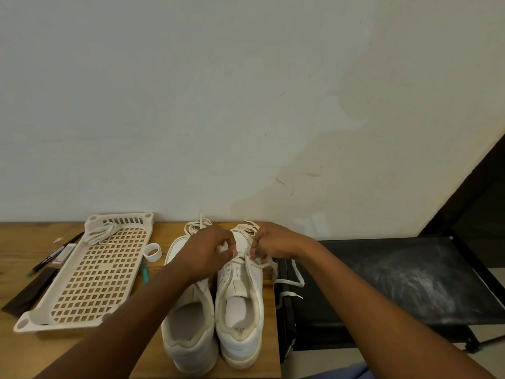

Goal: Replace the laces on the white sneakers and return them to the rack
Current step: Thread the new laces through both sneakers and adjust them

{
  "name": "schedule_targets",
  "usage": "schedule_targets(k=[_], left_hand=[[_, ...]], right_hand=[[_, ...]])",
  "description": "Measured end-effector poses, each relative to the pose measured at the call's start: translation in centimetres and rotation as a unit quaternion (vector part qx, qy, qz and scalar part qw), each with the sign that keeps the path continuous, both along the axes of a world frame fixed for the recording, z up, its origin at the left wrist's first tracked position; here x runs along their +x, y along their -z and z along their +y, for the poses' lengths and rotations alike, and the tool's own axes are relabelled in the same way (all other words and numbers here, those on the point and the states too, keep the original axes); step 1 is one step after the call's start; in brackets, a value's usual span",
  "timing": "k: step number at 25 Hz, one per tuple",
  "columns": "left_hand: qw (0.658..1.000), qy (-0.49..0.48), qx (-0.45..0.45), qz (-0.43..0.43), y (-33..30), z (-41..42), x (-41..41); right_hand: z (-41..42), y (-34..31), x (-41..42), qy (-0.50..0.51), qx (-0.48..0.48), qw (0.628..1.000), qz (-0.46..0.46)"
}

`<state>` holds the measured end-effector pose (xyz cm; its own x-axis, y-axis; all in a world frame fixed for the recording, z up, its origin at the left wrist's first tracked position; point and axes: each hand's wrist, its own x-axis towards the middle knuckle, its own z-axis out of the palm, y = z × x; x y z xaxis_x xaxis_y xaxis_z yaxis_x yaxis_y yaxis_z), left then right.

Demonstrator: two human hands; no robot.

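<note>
lacing is under way on the right sneaker (240, 291), at 6 o'clock on the worktop (16, 348) beside its pair (188, 318). left hand (210, 250) and right hand (273, 242) each have a curled grip pinching the lace (262, 265). next, likely feeding an eyelet. the tray (90, 277) at 9 o'clock holds a bundled lace (101, 232).

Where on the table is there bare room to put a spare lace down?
Bare wood shows at the near left corner, in front of the rack tray, and a strip between tray and left sneaker. Crowded: pens left of the tray; both hands working the right sneaker by the table's right edge.
</note>
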<state>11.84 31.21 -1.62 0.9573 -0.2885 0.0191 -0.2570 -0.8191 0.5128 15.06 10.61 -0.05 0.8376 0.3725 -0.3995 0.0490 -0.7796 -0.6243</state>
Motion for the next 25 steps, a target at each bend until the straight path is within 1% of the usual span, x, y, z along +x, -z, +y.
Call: schedule_targets(k=[2, 4, 8, 9, 11, 13, 15, 16, 20, 22, 25], left_hand=[[1.000, 0.014, 0.006, -0.001, 0.1, -0.2, -0.1], [0.999, 0.036, 0.004, 0.004, 0.1, 0.0, -0.1], [0.998, 0.054, -0.007, 0.021, -0.1, 0.5, 0.0], [0.999, 0.049, -0.007, 0.020, -0.1, 0.4, -0.1], [0.999, 0.034, -0.004, 0.009, -0.1, 0.1, -0.3], [1.000, 0.026, 0.008, -0.008, -0.1, -0.3, -0.4], [1.000, 0.018, 0.016, -0.016, -0.1, -0.7, -0.6], [1.000, 0.008, 0.018, -0.017, -0.2, -0.9, -0.6], [0.999, -0.035, 0.019, -0.016, -0.2, -1.1, -0.6], [0.998, -0.047, 0.021, -0.018, 0.0, -1.2, -0.5], [0.999, -0.048, 0.009, -0.019, 0.0, -1.2, -0.3]], right_hand=[[-0.2, -0.2, 0.0, 0.025, 0.028, 0.998, 0.043], [-0.1, 0.2, 0.1, 0.040, 0.015, 0.998, 0.054], [0.6, 1.7, 0.0, 0.000, -0.100, 0.995, 0.011], [0.7, 1.9, -0.1, -0.002, -0.114, 0.994, 0.005], [0.7, 1.8, -0.1, 0.004, -0.120, 0.993, 0.002], [0.6, 1.2, 0.0, 0.005, -0.117, 0.993, 0.021], [0.2, 0.5, 0.1, 0.007, -0.091, 0.995, 0.051], [0.1, 0.0, 0.1, -0.001, -0.079, 0.996, 0.049], [-0.3, -0.7, -0.2, -0.047, -0.033, 0.998, -0.019], [-0.1, -0.7, -0.6, -0.067, -0.034, 0.996, -0.057], [0.1, -0.6, -0.6, -0.063, -0.049, 0.991, -0.105]])
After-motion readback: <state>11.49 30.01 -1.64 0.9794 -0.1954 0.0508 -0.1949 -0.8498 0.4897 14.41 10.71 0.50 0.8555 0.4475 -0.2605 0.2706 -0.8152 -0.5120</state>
